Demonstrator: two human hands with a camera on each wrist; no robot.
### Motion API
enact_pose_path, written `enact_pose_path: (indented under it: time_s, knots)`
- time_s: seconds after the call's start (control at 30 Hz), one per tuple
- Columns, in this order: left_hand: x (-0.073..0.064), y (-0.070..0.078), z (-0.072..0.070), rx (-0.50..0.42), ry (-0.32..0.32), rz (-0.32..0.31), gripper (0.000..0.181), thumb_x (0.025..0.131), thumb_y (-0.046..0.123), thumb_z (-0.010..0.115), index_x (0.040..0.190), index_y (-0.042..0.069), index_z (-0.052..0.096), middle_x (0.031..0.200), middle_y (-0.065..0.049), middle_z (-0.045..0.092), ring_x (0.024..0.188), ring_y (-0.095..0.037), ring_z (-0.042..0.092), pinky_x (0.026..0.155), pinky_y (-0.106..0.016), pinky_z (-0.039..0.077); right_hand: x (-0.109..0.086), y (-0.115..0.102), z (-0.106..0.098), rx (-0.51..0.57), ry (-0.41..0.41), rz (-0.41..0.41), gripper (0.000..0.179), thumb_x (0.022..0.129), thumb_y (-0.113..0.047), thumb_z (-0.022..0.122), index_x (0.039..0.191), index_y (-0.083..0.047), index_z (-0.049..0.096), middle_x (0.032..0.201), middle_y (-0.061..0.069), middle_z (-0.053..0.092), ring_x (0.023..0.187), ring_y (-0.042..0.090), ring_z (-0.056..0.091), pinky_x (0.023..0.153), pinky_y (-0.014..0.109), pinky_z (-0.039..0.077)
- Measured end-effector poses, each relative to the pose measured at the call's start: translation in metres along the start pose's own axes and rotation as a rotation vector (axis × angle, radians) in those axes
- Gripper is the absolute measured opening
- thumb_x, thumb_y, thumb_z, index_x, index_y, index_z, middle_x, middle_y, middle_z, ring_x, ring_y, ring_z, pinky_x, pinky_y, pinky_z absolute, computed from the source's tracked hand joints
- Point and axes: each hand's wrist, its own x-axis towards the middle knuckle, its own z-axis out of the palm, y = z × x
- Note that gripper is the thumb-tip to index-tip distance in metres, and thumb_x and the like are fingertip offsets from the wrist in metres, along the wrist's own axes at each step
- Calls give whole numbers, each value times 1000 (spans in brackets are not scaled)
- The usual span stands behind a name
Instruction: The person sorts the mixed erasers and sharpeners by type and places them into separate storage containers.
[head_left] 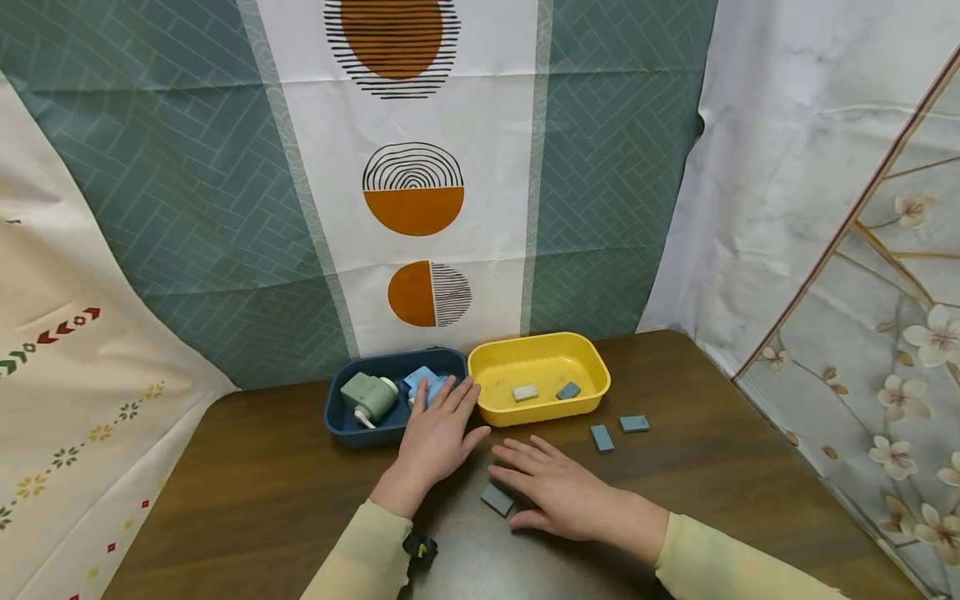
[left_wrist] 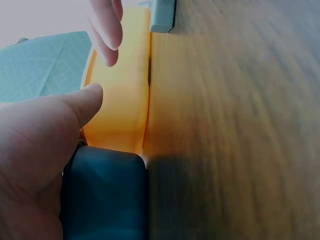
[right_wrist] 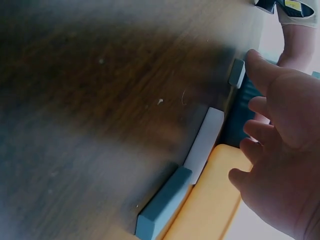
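My left hand (head_left: 438,437) reaches over the right side of a dark blue tray (head_left: 360,437), fingers extended and slightly spread, its fingertips close to a yellow tray (head_left: 540,412). Inside the blue tray lie a green rounded object (head_left: 367,395) with white ends and a light blue object (head_left: 423,379), partly hidden by the fingers. Low over the table hovers my right hand (head_left: 562,493), fingers loosely extended and holding nothing. Beside its thumb lies a grey-blue rectangular block (head_left: 497,500). The yellow tray holds a white block (head_left: 525,392) and a grey-blue block (head_left: 568,390).
Two more grey-blue blocks, one upright in the picture (head_left: 602,438) and one sideways (head_left: 633,423), lie on the brown wooden table (head_left: 720,433) right of the yellow tray. A patterned cloth (head_left: 615,167) hangs behind the trays. Floral fabric (head_left: 885,350) borders the table's right side.
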Motion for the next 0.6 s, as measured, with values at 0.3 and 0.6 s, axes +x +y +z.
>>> enact_pose_path:
  time_s: [0.3, 0.6]
  knots:
    - [-1, 1, 1, 3, 2, -3, 76, 111, 60, 59, 172, 17, 43, 178, -3, 36, 166, -31, 29, 133, -67, 2, 5, -2, 3, -28, -1, -15, 68, 110, -49, 66, 166, -13, 52, 176, 9, 40, 165, 27, 30, 132, 59, 26]
    - [-1, 1, 2, 19, 16, 4, 76, 111, 60, 59, 171, 16, 44, 178, -4, 37, 166, -32, 30, 133, -68, 4, 8, 1, 8, -38, -23, -5, 65, 111, -50, 65, 165, -15, 54, 177, 6, 39, 166, 25, 28, 133, 58, 25]
